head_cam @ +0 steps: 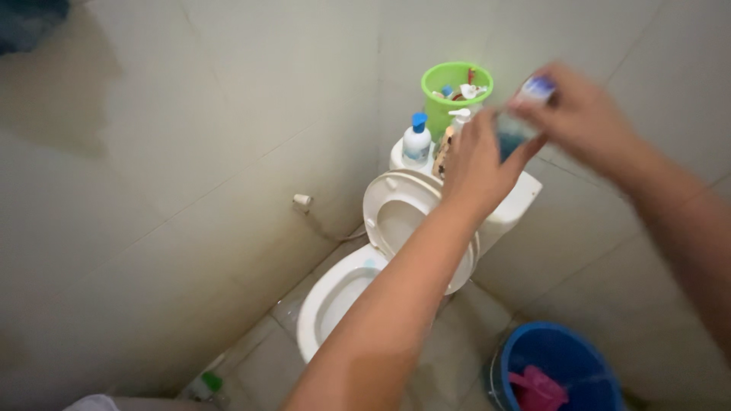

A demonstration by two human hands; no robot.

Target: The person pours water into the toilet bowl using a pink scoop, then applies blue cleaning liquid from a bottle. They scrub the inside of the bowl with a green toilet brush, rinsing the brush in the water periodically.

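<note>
Your left hand point(478, 164) is gripping a small clear container point(512, 131) of blue liquid while your right hand point(585, 114), at three o'clock of it, is pinching its white-and-blue cap point(538, 88); blur hides finer detail. Below, at seven o'clock, a white toilet point(346, 293) is standing lid-up; at five o'clock, a blue bucket point(567, 358) is waiting.

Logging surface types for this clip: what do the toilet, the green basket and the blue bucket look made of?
Toilet: glazed white ceramic, judging by its smooth, glossy bowl and raised lid.
Green basket: probably plastic, with a bright even colour, thin rim and matte sheen.
Blue bucket: likely plastic too, saturated blue with a moulded rim.
</note>
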